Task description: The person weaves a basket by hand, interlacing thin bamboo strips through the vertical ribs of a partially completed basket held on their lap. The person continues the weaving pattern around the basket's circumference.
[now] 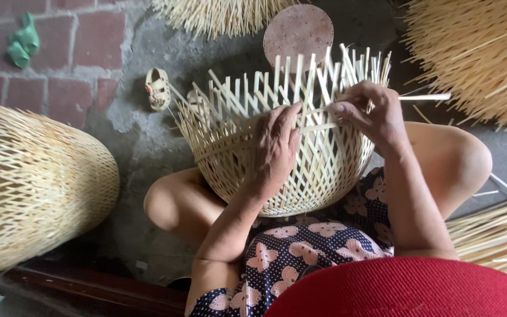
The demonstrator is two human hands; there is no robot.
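Observation:
A half-woven bamboo basket [230, 158] rests on my lap, its loose strip ends pointing up and away from me. My left hand [277, 147] lies flat against the basket's near wall, fingers pressing the upright strips. My right hand [371, 114] pinches a thin horizontal bamboo strip [429, 97] that runs across the upper part of the weave and sticks out to the right. A ring shows on one finger of the right hand.
A finished woven basket [36, 182] lies at the left. Bundles of bamboo strips [476, 53] fill the top right, top centre [218, 14] and lower right [494, 235]. A round disc [298, 29], small sandal [158, 89] and green object [23, 41] sit on the ground.

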